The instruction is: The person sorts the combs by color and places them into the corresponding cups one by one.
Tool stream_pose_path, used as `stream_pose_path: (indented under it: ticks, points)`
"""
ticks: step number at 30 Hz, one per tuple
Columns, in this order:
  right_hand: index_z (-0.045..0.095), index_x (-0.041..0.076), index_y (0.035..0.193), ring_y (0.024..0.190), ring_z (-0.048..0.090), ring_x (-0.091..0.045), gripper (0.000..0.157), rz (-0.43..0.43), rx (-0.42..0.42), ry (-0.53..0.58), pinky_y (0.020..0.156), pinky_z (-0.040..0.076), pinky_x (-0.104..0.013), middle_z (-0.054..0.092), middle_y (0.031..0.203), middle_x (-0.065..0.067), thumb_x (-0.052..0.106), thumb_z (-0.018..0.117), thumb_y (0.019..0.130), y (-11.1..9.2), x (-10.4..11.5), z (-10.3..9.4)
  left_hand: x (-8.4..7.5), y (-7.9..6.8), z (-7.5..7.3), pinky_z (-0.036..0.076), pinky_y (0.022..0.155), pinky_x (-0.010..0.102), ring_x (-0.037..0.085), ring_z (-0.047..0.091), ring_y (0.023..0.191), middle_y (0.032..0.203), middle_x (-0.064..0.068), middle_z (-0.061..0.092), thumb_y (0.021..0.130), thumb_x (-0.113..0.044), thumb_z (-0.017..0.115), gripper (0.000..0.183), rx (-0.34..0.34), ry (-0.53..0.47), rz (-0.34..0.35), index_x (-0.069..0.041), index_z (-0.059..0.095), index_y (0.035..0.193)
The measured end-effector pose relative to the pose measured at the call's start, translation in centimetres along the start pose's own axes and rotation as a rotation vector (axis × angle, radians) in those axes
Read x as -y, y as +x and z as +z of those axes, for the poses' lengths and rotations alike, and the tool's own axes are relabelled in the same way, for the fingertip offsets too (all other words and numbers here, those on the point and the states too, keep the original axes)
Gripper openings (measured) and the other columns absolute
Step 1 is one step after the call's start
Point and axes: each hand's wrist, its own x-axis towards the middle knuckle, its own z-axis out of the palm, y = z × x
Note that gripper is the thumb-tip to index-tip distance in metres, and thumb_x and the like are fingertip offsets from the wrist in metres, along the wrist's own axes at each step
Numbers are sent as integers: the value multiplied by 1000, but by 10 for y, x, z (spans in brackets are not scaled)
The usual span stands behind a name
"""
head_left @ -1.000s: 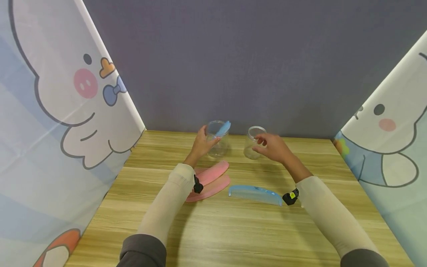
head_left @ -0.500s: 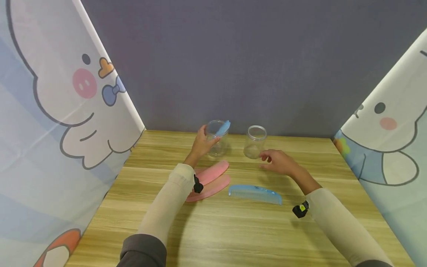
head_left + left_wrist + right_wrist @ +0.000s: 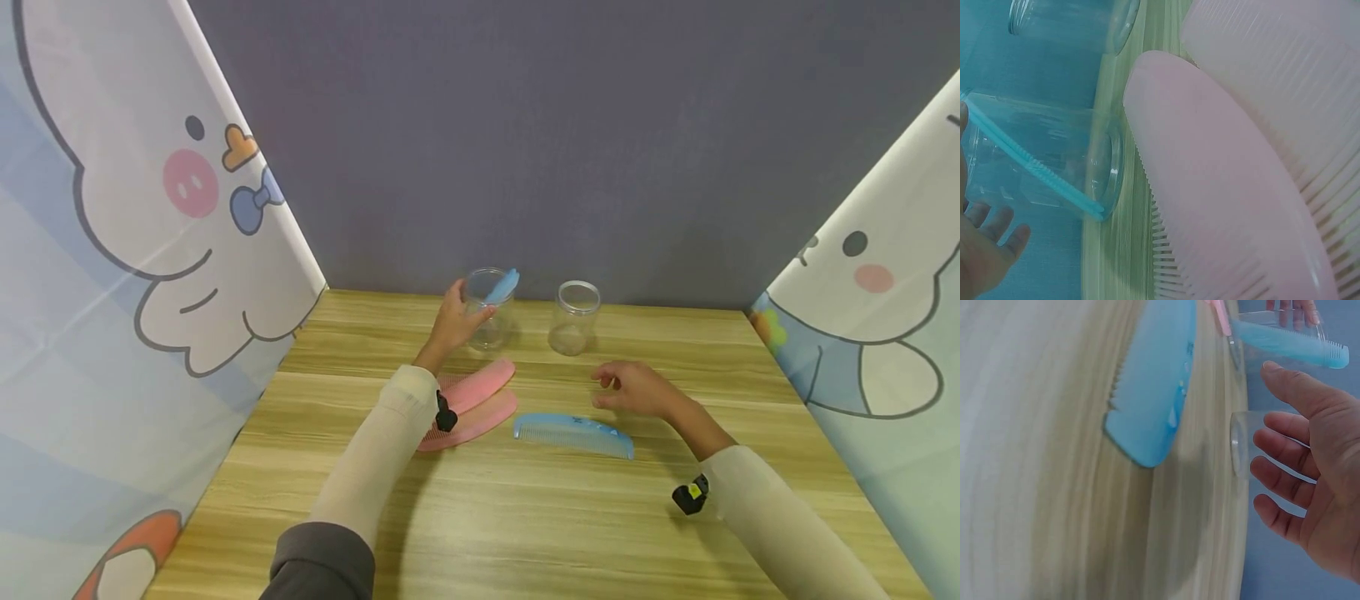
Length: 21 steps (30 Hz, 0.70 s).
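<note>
At the back of the table my left hand [image 3: 452, 327] holds the left clear jar [image 3: 491, 335] by its side, thumb on the near side. A blue comb [image 3: 502, 287] leans inside that jar, its upper end above the rim. My right hand [image 3: 636, 389] hovers with loosely bent fingers and nothing in them, behind and right of a second blue comb [image 3: 573, 433] lying flat. Two pink combs [image 3: 1204, 169] lie overlapping under my left forearm, which partly covers them in the head view.
Another clear jar [image 3: 572, 329] stands upright to the right of the held one, near the dark grey back panel [image 3: 540, 150]. Printed cartoon panels [image 3: 247, 250] flank the wooden table [image 3: 510, 517] on both sides.
My right hand has moved away from the right jar, toward the front and slightly right, beside the blue comb on the table. My left hand stays on the left jar.
</note>
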Motion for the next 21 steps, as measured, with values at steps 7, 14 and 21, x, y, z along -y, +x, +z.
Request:
stream_pose_path:
  ticks: [7,14,21]
  points:
    - [70,3,119,94,67,-22,49,-11,37,-25,80,57,-40,73,102,-5,34,83,84,-9,-4,5,0,1,-1,35,121,51,37,37,148,162,21,30,91,-53,71,100,12,-1,-10,-4,18,161]
    - [70,6,109,94,65,-17,45,-42,67,-11,83,56,-37,72,102,-1,32,88,77,-15,-6,14,0,1,-1,36,120,52,37,38,147,161,20,32,91,-54,71,101,15,6,-10,-5,17,161]
    - [68,3,113,100,67,-21,54,-58,131,16,87,57,-38,71,108,-4,38,89,77,-21,-9,22,-1,0,-2,36,120,52,38,38,147,161,20,31,91,-54,71,101,17,0,-9,-5,18,161]
